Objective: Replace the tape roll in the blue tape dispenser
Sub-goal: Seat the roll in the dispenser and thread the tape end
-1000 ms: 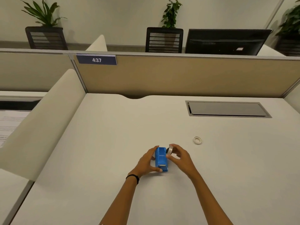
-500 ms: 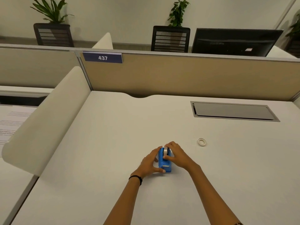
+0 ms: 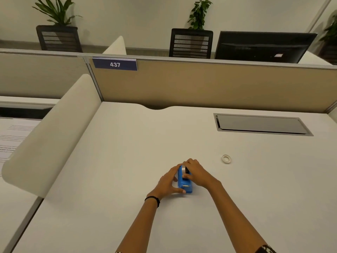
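Note:
The blue tape dispenser (image 3: pixel 184 183) stands on the white desk (image 3: pixel 127 161), its cutter end facing me. My left hand (image 3: pixel 168 182) grips its left side, thumb along the front base. A tape roll (image 3: pixel 186 169) sits in the dispenser's top slot, its silvery edge showing. My right hand (image 3: pixel 197 173) covers the right side with fingers pressed on that roll. A small white empty tape ring (image 3: pixel 226 159) lies flat on the desk to the right, apart from both hands.
A grey cable hatch (image 3: pixel 262 125) is set into the desk at the back right. A beige partition (image 3: pixel 218 86) with a "437" label closes the back. A white curved divider (image 3: pixel 52 128) borders the left side. Papers (image 3: pixel 11 139) lie on the neighbouring desk.
A second ago my right hand held the roll beside the dispenser. It has since moved the roll down into the slot. My left hand has stayed on the dispenser.

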